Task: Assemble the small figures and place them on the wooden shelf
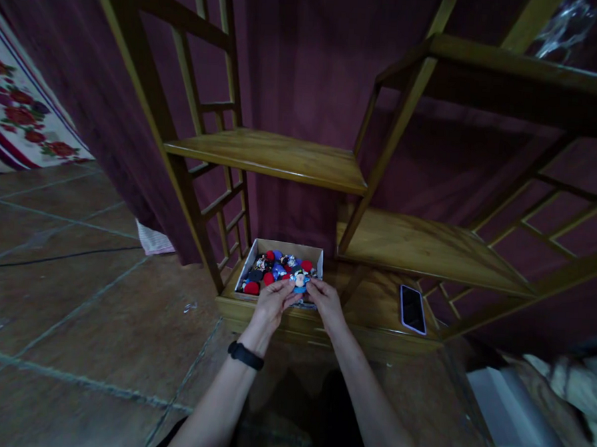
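A shallow cardboard box (257,249) sits on the lowest wooden shelf, filled with several small red, blue and black toy figures (274,270). My left hand (273,301) and my right hand (326,301) meet at the box's near edge. Between their fingertips they pinch a small blue, white and black figure (300,279). A black band circles my left wrist (245,355).
A stepped wooden shelf unit (276,157) stands against a dark maroon curtain. A phone (413,309) lies on the bottom shelf to the right of the box. A flowered cloth (19,109) hangs at far left. A black cable (56,257) crosses the tiled floor.
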